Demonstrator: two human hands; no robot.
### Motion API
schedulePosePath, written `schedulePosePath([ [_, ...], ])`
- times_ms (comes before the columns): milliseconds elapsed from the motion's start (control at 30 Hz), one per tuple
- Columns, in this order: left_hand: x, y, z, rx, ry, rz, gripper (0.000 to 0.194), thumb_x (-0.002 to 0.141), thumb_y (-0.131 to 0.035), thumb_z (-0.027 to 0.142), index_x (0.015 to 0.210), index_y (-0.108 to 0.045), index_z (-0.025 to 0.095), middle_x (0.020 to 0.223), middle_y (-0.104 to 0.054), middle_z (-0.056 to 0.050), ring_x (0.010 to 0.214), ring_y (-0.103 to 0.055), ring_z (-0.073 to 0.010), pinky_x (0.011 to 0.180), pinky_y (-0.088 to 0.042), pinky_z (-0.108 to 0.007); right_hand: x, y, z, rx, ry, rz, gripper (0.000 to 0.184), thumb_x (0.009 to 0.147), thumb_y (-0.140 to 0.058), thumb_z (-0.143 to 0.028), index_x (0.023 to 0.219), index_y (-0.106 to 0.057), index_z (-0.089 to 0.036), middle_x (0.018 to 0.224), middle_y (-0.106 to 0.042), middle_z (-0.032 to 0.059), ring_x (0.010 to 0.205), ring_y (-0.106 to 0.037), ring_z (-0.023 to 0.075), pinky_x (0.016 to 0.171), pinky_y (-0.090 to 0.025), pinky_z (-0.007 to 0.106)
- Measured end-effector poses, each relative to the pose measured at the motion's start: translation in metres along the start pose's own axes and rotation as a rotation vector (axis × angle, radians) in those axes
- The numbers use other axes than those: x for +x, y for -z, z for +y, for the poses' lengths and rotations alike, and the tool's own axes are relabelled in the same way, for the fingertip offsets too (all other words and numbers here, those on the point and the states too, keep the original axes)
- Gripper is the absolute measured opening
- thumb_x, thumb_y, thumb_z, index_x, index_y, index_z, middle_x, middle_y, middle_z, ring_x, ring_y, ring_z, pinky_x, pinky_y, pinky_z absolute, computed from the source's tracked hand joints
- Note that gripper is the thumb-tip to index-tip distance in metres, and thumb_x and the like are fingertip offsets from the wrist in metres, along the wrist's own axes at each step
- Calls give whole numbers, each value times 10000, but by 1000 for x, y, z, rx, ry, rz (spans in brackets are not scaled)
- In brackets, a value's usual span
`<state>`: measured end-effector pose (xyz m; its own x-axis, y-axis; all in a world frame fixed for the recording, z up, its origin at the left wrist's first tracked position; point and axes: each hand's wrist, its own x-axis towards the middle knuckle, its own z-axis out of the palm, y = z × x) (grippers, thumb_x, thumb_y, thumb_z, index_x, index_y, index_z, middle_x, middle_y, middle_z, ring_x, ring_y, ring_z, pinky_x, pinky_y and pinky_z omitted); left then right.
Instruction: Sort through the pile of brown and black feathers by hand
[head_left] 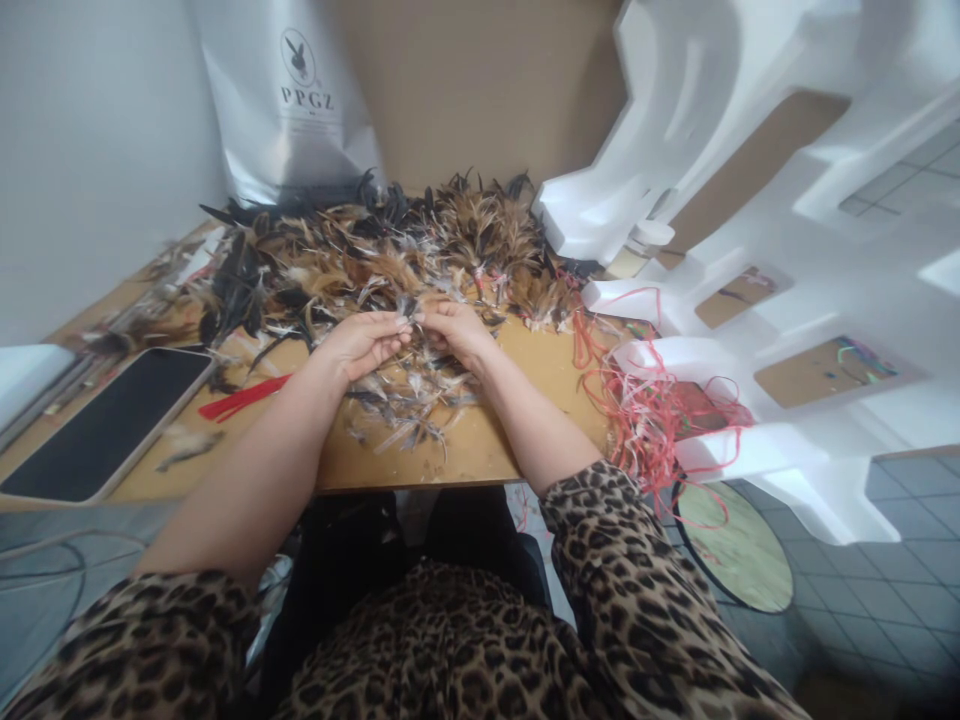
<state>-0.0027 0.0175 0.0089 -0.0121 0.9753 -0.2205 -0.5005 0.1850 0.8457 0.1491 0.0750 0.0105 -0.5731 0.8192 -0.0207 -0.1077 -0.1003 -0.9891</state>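
The left hand and right hand meet above the middle of the bench, thumbs and fingertips pinching a small grey tuft between them; the other fingers curl loosely. Whether a string is round the tuft is too small to tell.

Beyond the hands, a wide heap of brown and black feathers lies toward the far edge. At its right, a full, fanned bunch and a smaller bunch look gathered already, so some of the work seems done. Much looks left: loose fluff is scattered between the hands and the near edge, and the heap's left part lies in disorder. The tuft itself seems unfinished, as both hands are on it.

Red strings tangle at the right edge; a red strip and a phone lie toward the near left corner.
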Motion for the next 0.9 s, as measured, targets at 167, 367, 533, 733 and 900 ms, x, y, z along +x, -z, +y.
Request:
schedulePosePath([
  [167, 0, 1, 0, 5, 24, -24, 88, 725, -599, -26, 721, -664, 34, 588, -636, -84, 498, -611, -85, 470, -489, -122, -1, -1, -2, -3, 15, 14, 296, 581, -750, -353, 644, -547, -146, 412, -435, -83, 364, -292, 24, 370, -188, 170],
  [367, -2, 2, 2, -4, 76, -94, 101, 736, -579, -9, 729, -666, 42, 626, -651, -93, 516, -614, -93, 442, -478, -126, -2, -1, -3, -32, 28, 20, 282, 594, -744, -338, 636, -544, -145, 425, -447, -79, 369, -311, 24, 373, -204, 172],
  [533, -3, 3, 3, 18, 75, -81, 111, 750, -575, 4, 758, -680, 38, 734, -692, -122, 542, -627, -89, 453, -486, -119, -2, 0, -3, -12, 43, 41, 262, 599, -732, -318, 683, -553, -147, 429, -460, -81, 363, -319, 29, 373, -204, 175],
  [733, -2, 1, 1, 56, 61, -56, 120, 754, -573, -5, 686, -658, 46, 651, -670, -88, 509, -613, -76, 458, -483, -116, -2, 0, -6, -49, 55, 57, 275, 606, -692, -329, 579, -484, -152, 383, -389, -98, 348, -276, 15, 373, -172, 180],
  [900, 0, 2, -1, 92, 18, -31, 97, 740, -604, 6, 677, -651, 63, 644, -672, -78, 514, -613, -70, 477, -486, -115, -2, -1, -5, -93, 74, 84, 289, 596, -684, -348, 572, -468, -158, 384, -398, -96, 344, -291, 19, 376, -184, 183],
])
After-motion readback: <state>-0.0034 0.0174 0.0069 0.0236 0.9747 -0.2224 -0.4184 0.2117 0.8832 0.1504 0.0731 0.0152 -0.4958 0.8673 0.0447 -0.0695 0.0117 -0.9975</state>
